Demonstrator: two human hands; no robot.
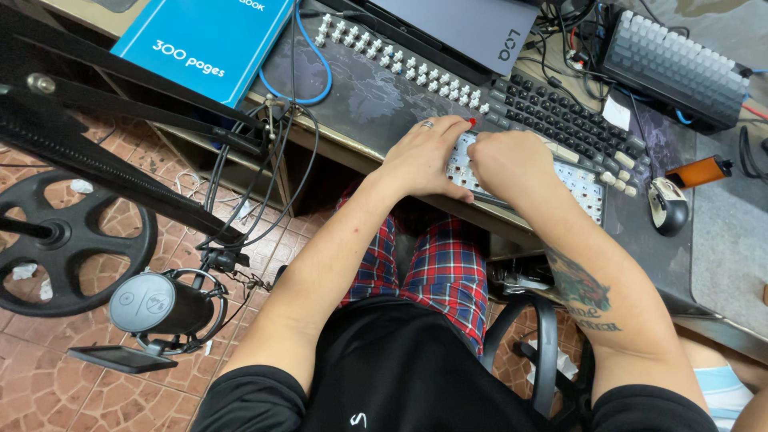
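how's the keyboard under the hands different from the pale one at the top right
The keyboard under the hands carries dark caps on its far rows while its near rows are stripped bare; the pale keyboard is fully capped. The left hand and right hand rest on the first; the second lies untouched among cables. Both sit on the desk mat.

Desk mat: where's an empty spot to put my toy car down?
Bare desk mat lies between the blue cable and the row of loose keycaps. Crowded: both hands on the white keyboard, mouse beside it.
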